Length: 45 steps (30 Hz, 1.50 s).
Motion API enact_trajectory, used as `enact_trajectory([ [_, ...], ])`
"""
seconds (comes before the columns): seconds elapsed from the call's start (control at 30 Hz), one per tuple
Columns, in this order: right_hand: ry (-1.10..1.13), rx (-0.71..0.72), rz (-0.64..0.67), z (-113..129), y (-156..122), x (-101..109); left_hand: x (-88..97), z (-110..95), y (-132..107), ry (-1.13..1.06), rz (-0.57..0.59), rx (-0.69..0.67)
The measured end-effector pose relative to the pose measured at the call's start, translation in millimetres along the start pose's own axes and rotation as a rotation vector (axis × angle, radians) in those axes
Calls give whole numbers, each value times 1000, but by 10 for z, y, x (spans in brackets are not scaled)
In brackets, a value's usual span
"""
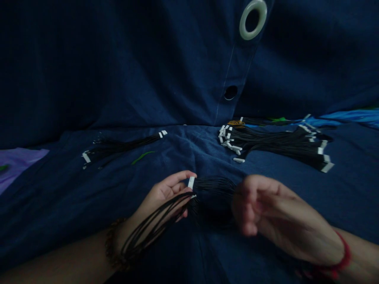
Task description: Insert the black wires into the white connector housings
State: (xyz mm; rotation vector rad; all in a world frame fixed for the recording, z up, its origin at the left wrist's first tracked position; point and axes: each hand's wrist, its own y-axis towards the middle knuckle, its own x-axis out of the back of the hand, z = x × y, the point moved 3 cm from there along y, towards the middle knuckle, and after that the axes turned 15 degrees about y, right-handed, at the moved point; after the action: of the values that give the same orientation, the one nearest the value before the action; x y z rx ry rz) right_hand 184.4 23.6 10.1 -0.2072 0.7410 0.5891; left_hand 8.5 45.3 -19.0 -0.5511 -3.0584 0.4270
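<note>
My left hand [168,197] is closed on a white connector [191,182], pinched upright between thumb and fingers. Black wires [214,184] run from this connector to the right, into my right hand. A second white connector edge shows just below the first, and several black wires [148,219] loop from there back over my left wrist. My right hand [263,209] is slightly blurred, its fingers curled around the wires' other end. What lies inside those fingers is hidden.
A bundle of black cables with white connectors [269,144] lies at the right on the dark blue cloth [189,150]. A smaller cable bundle [124,146] lies at the left. A blue cloth [352,118] is at far right. Behind hangs a dark curtain with a ring [243,29].
</note>
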Motion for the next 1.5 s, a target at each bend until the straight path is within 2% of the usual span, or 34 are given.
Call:
enact_trajectory([
  [0.17, -129, 477, -230, 550, -58, -38, 2, 4, -11, -16, 11, 5],
  [0.23, -120, 592, -282, 664, -111, -54, 5, 6, -16, -5, 14, 9],
  [0.27, -134, 556, -264, 669, -121, -73, 5, 7, -16, 5, 13, 12],
  [0.3, -171, 461, -219, 638, -118, -101, 5, 8, -14, 10, 9, 13],
  [0.4, -385, 77, -79, 390, -101, -189, -4, 6, -5, -14, 7, 17],
  [0.47, -656, 14, -104, 241, -106, -211, -17, -1, -10, -32, 9, 37],
  [0.57, -1143, 159, -122, 130, -134, -252, -38, -27, -58, -45, 12, 50],
  [0.67, -1323, 337, -65, 99, -182, -296, -52, -44, -127, -67, 24, 25],
  [0.8, -1400, 496, -51, 94, -231, -315, -47, -19, -160, -124, 54, -18],
  [0.93, -1419, 503, -56, 55, -248, -297, -68, -11, -142, -139, 156, -77],
  [1.13, -1429, 485, -44, 31, -244, -272, -104, -27, -170, -175, 210, -144],
  [1.37, -1467, 532, -78, 18, -239, -289, -78, 7, -166, -142, 198, -135],
  [1.5, -1572, 664, -141, -34, -280, -288, -73, -1, -162, -109, 175, -127],
])
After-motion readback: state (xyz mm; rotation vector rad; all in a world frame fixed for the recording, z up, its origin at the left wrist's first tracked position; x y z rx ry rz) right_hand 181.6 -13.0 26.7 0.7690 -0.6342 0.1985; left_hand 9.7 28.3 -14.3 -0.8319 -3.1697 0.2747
